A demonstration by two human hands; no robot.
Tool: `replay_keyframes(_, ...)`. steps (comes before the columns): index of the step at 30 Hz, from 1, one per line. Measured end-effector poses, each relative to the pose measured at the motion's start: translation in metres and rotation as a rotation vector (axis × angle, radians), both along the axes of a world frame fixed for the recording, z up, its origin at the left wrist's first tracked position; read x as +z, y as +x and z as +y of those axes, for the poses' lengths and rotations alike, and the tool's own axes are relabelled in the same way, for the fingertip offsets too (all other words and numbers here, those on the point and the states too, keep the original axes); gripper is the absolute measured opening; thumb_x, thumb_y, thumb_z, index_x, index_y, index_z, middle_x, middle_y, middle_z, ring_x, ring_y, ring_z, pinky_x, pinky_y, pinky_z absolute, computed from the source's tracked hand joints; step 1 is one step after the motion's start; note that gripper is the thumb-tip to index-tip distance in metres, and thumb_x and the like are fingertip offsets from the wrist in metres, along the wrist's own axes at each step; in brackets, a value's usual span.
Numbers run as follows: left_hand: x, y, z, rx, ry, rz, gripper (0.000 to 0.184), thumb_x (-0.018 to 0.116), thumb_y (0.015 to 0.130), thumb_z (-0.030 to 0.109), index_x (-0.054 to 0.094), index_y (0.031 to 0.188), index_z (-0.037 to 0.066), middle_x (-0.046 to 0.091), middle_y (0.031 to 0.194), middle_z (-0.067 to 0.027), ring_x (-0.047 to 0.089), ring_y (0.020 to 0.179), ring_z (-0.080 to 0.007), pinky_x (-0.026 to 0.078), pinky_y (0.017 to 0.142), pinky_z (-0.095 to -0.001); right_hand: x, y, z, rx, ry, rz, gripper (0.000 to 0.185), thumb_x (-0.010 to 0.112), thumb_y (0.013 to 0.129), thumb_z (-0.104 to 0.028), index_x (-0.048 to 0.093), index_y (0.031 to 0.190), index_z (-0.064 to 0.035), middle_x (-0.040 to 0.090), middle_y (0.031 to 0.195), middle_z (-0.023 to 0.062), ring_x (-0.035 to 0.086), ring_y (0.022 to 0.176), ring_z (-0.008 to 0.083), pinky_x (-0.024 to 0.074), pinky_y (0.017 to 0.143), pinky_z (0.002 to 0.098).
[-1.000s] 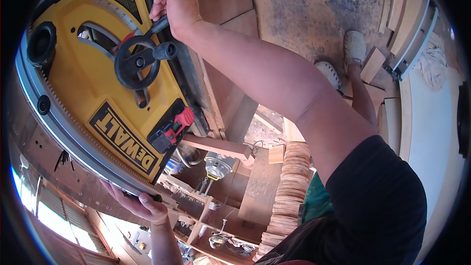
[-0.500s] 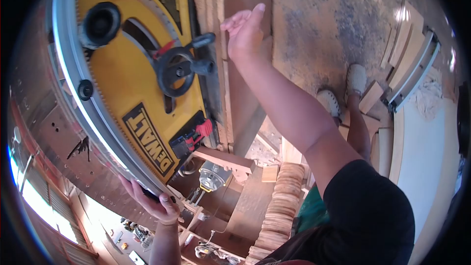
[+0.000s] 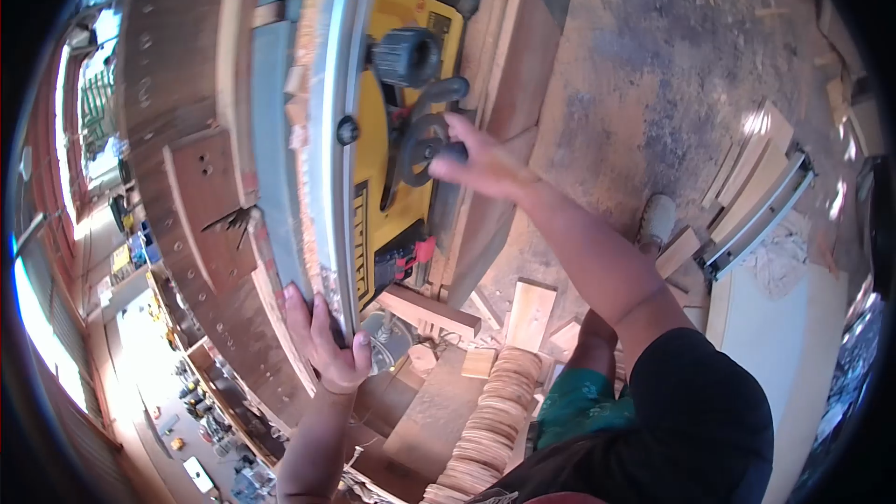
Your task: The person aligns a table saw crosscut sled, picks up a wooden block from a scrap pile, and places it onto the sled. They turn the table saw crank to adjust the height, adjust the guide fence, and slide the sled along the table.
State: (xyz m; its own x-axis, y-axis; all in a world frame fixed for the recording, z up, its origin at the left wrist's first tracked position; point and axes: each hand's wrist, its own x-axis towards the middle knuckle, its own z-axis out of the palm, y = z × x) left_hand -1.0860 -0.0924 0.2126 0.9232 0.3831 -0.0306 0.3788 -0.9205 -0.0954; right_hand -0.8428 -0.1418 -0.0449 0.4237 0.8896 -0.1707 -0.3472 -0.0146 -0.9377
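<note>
A yellow DeWalt table saw (image 3: 383, 215) stands ahead, a dark hand wheel (image 3: 413, 161) on its front. My right hand (image 3: 481, 166) is at this wheel, its thumb and fingers around the protruding knob (image 3: 455, 155); motion blurs the fingertips a little. Above the yellow panel runs the silver front rail (image 3: 338, 65). Near its closer end lies my left hand (image 3: 329, 347), with fingers stretched over the edge of the saw top and the thumb apart on the near side. Another round black knob (image 3: 403, 56) sits farther along the panel.
A long stack of round wooden discs (image 3: 495, 401) stands close to my body. Boards and a curved metal-edged piece (image 3: 758, 219) lie on the right of the stained floor (image 3: 635, 56). A wooden workbench (image 3: 177, 196) extends leftward, with tools on a surface (image 3: 201, 401) beyond.
My right hand has come from the air beside the saw to the hand wheel. The view has swung left, showing more of the saw top. My left hand stays at the rail's end.
</note>
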Motion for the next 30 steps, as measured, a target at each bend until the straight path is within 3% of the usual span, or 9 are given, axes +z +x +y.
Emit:
replay_keyframes(2,0.001,0.005,-0.001,0.013,-0.009,-0.037,0.06,0.053,0.089,0.031,0.044,0.13,-0.012,0.032,0.143,-0.0379,0.031,0.134,-0.0533,0.022,0.112,-0.057,0.028,0.013,0.008,0.056,-0.156,-0.091,0.098,0.073,0.074,-0.056,0.035,0.139,0.0059,0.048,0.135,0.027,0.044,0.13,0.0353,0.0373,0.107,0.0383)
replay_keyframes(5,0.004,0.012,-0.002,0.024,0.036,-0.075,0.062,0.06,0.084,0.034,0.05,0.128,-0.008,0.038,0.141,-0.035,0.037,0.132,-0.0495,0.025,0.111,-0.0559,0.077,0.026,0.026,0.211,-0.377,-0.386,0.11,0.073,0.072,-0.059,0.027,0.141,0.0131,0.04,0.141,0.0311,0.041,0.133,0.0373,0.0347,0.109,0.037)
replay_keyframes(6,0.006,0.011,-0.003,0.039,0.038,-0.09,0.064,0.063,0.082,0.037,0.052,0.128,-0.006,0.04,0.14,-0.0335,0.04,0.131,-0.0467,0.026,0.11,-0.0546,0.073,0.014,0.029,0.105,-0.443,-0.369,0.111,0.072,0.073,-0.059,0.025,0.14,0.0171,0.039,0.142,0.0323,0.04,0.134,0.0383,0.0343,0.109,0.0362)
replay_keyframes(9,0.01,0.009,-0.006,0.122,-0.007,-0.11,0.066,0.07,0.076,0.034,0.053,0.131,0.001,0.041,0.142,-0.0286,0.04,0.133,-0.0431,0.027,0.111,-0.052,0.038,-0.004,0.041,-0.02,-0.37,-0.302,0.105,0.072,0.076,-0.054,0.026,0.14,0.0145,0.042,0.14,0.0312,0.043,0.131,0.0389,0.0355,0.107,0.0379)
replay_keyframes(12,0.012,0.007,-0.005,0.151,-0.033,-0.135,0.067,0.071,0.076,0.035,0.052,0.132,0.002,0.04,0.144,-0.0268,0.039,0.134,-0.0411,0.027,0.111,-0.0511,0.076,-0.001,0.035,-0.021,-0.407,-0.246,0.099,0.073,0.078,-0.049,0.023,0.144,0.006,0.045,0.138,0.0286,0.045,0.129,0.039,0.0369,0.105,0.0405)
replay_keyframes(17,0.015,0.003,-0.004,0.137,-0.066,-0.176,0.065,0.07,0.079,0.038,0.053,0.133,0.006,0.041,0.145,-0.022,0.039,0.135,-0.0363,0.025,0.113,-0.0472,0.055,-0.017,0.043,-0.113,-0.447,-0.321,0.093,0.065,0.084,-0.047,0.017,0.149,-0.0016,0.045,0.139,0.028,0.045,0.128,0.0408,0.0368,0.103,0.042)
replay_keyframes(19,0.016,0.001,-0.004,0.136,-0.078,-0.191,0.064,0.069,0.08,0.038,0.052,0.133,0.007,0.041,0.145,-0.0217,0.039,0.135,-0.0359,0.025,0.112,-0.0473,0.062,-0.021,0.039,-0.114,-0.451,-0.273,0.084,0.053,0.09,-0.046,0.015,0.152,-0.0049,0.038,0.146,0.0254,0.04,0.133,0.0389,0.0325,0.107,0.0395)
replay_keyframes(22,0.011,-0.002,-0.002,0.103,-0.084,-0.221,0.062,0.067,0.083,0.039,0.052,0.133,0.007,0.04,0.145,-0.0215,0.038,0.135,-0.0355,0.025,0.112,-0.0484,0.047,-0.015,0.041,-0.029,-0.477,-0.16,0.096,0.057,0.087,-0.056,0.012,0.15,0.0017,0.035,0.147,0.0279,0.039,0.133,0.0398,0.0328,0.107,0.0409)
replay_keyframes(30,0.001,-0.007,0.0,0.066,-0.046,-0.211,0.06,0.063,0.086,0.038,0.049,0.135,0.006,0.038,0.147,-0.0214,0.035,0.137,-0.0372,0.024,0.112,-0.0511,0.012,-0.069,0.03,-0.087,-0.299,0.166,0.09,0.05,0.09,-0.061,0.027,0.147,0.0044,0.046,0.141,0.0185,0.043,0.13,0.0276,0.0329,0.106,0.0344)
